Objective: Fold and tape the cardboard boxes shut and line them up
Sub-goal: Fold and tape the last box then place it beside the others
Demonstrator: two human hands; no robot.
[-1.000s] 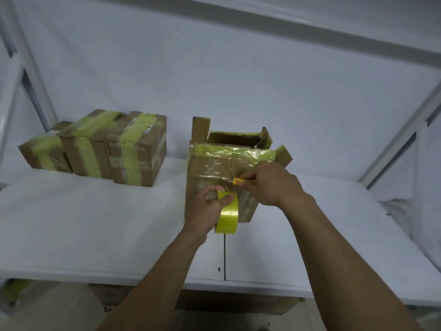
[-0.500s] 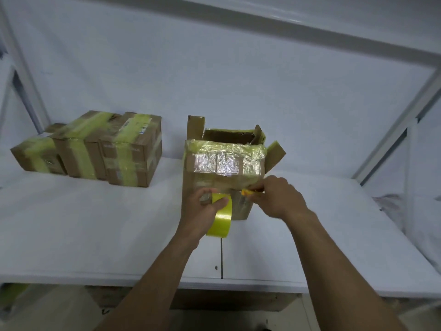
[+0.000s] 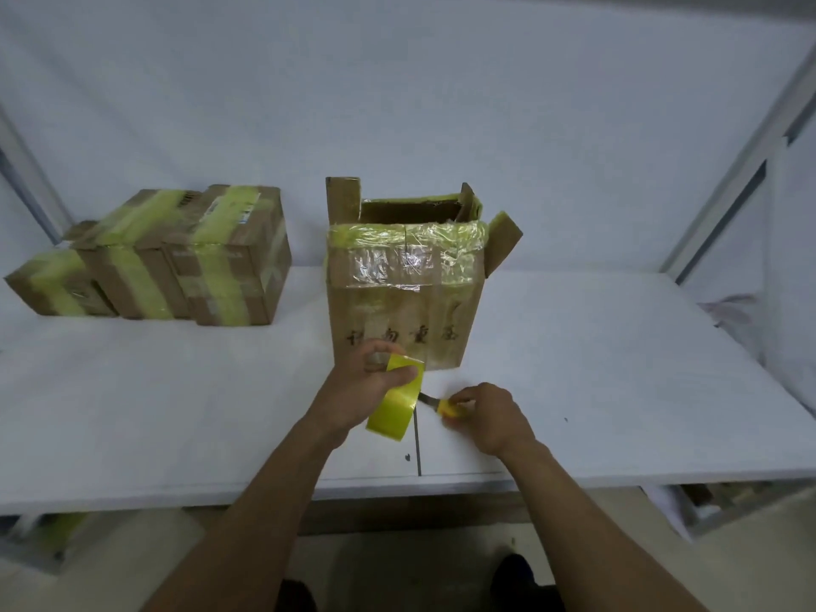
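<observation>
A tall cardboard box (image 3: 397, 311) stands on the white table (image 3: 154, 413), its top flaps up and its upper front wrapped in yellow and clear tape. Just in front of it, my left hand (image 3: 366, 386) grips a roll of yellow tape (image 3: 395, 404). To the right, my right hand (image 3: 485, 417) holds a yellow-handled cutter (image 3: 448, 408), whose blade points left toward the roll. Both hands are off the box. Three taped boxes (image 3: 176, 258) sit side by side at the back left.
A white wall runs behind the table. A metal frame post (image 3: 728, 170) slants up at the right, another at the far left. A crumpled white sheet (image 3: 733, 307) lies at the table's right end. A seam splits the tabletop near the front edge.
Both hands have come down and back from the box's front face to the tabletop in front of it, still holding the roll and the cutter. The tape strip now lies on the box.
</observation>
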